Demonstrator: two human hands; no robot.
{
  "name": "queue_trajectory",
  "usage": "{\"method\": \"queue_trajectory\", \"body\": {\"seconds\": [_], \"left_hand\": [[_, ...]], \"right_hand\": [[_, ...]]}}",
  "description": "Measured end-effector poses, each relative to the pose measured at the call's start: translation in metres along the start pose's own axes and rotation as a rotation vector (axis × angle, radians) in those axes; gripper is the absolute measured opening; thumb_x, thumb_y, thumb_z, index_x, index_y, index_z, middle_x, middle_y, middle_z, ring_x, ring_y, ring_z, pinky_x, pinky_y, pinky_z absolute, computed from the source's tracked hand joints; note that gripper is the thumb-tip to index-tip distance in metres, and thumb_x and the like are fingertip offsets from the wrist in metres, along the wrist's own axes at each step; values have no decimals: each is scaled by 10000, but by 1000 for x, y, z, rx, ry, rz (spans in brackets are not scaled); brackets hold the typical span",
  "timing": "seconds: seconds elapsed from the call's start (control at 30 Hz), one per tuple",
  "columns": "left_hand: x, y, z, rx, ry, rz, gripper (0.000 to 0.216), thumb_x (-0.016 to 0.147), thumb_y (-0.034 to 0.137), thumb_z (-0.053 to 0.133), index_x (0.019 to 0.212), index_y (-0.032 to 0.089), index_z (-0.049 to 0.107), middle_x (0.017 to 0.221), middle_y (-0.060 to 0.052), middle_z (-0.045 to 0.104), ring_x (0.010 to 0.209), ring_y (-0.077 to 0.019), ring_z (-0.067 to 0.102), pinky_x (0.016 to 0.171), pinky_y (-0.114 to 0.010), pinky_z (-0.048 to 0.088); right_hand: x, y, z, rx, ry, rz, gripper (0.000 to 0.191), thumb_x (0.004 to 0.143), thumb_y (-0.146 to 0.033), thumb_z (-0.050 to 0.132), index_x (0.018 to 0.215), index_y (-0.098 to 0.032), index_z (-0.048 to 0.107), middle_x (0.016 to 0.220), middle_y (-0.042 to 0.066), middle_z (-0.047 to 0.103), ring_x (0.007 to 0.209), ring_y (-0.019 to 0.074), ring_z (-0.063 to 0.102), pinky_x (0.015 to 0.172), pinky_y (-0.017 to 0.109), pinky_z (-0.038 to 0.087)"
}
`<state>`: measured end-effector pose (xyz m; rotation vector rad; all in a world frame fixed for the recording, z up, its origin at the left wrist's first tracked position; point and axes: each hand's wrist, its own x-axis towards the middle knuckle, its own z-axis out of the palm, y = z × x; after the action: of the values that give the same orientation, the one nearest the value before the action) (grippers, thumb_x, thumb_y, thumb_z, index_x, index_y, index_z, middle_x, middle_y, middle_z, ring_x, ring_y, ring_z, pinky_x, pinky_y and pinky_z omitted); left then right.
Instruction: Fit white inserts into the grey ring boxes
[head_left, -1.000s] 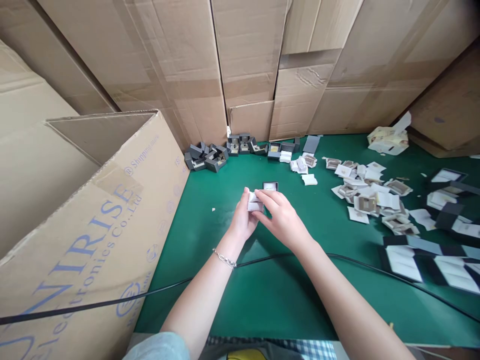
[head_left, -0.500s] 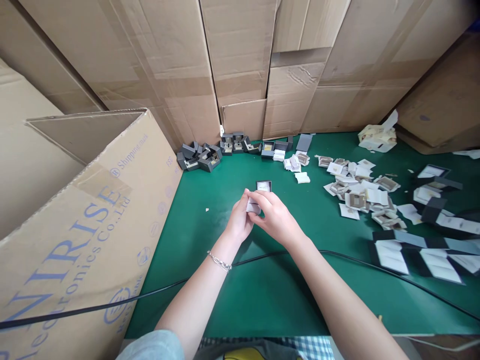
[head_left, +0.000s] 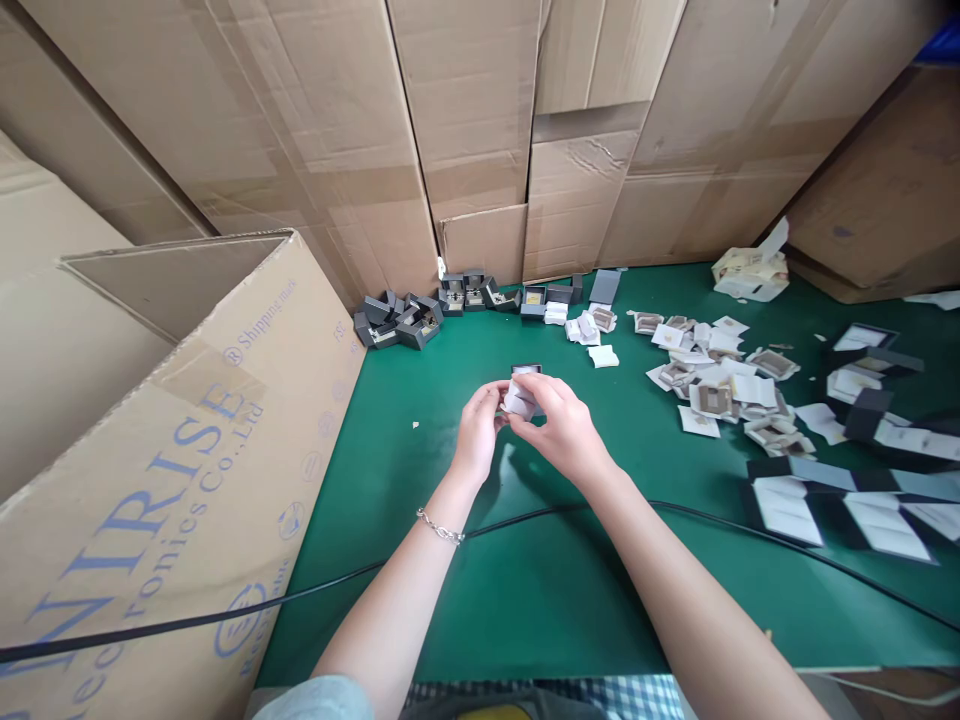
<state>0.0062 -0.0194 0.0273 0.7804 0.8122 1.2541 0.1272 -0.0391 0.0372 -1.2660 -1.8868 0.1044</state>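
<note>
My left hand [head_left: 478, 432] and my right hand [head_left: 564, 430] meet above the middle of the green table [head_left: 525, 590]. Both pinch a small white insert [head_left: 517, 400] between their fingertips. A small dark open box [head_left: 526, 373] stands on the table just behind the insert. A chain bracelet [head_left: 440, 528] circles my left wrist.
A large printed carton [head_left: 165, 470] stands open at the left. Several small grey boxes [head_left: 405, 320] lie against the cardboard wall behind. White inserts and cards [head_left: 720, 375] are scattered at the right, with flat dark box sleeves [head_left: 847, 500] nearer. A black cable [head_left: 315, 585] crosses the table under my arms.
My hands have risen slightly and turned the white insert between the fingers. The view has shifted a little; the dark box stays where it was.
</note>
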Motion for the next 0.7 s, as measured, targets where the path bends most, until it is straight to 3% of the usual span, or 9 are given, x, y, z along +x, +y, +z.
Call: {"method": "queue_trajectory", "body": {"seconds": [0.1,0.27,0.47,0.53,0.6,0.7], "left_hand": [[1,0,-2,-28,-32,-42,232,792,356,563,832,150,661,785,-16,631,693,-106,549,604,-206,406],[4,-1,-5,-142,-120,-310,483,748,599,531,685,128,617,608,-17,571,569,-108,541,538,-218,407],[3,0,-9,-222,-150,-355,419,696,529,653,813,127,632,722,-26,608,638,-102,563,552,-196,421],[3,0,-9,-270,-150,-389,420,712,539,633,819,132,632,720,-30,604,633,-103,561,554,-199,426],[2,0,-9,-330,-145,-413,430,734,561,594,848,148,631,716,-27,597,623,-104,557,559,-205,431],[2,2,-10,-397,-129,-446,470,747,601,548,877,156,622,707,-30,591,608,-106,555,554,-209,437]], "right_hand": [[-1,-2,1,-1,6,-23,372,781,-189,545,1152,-215,527,1111,83,600,999,228,568,820,369,525],[-3,-5,3,-10,-32,-101,391,811,-172,509,1201,-199,503,1134,102,582,1025,235,552,846,386,516],[-4,-9,4,10,-43,-118,406,821,-161,490,1225,-195,496,1145,104,580,1008,227,556,859,389,508],[-4,-12,5,4,-31,-122,398,833,-171,493,1230,-202,495,1161,101,580,1054,227,548,962,438,437],[-5,-17,4,-21,-5,-107,397,840,-200,512,1236,-219,492,1192,98,572,1108,237,529,1063,518,286],[-5,-23,3,-38,25,-52,471,824,-272,563,1281,-242,453,1275,105,520,1172,262,489,1093,577,127]]}}
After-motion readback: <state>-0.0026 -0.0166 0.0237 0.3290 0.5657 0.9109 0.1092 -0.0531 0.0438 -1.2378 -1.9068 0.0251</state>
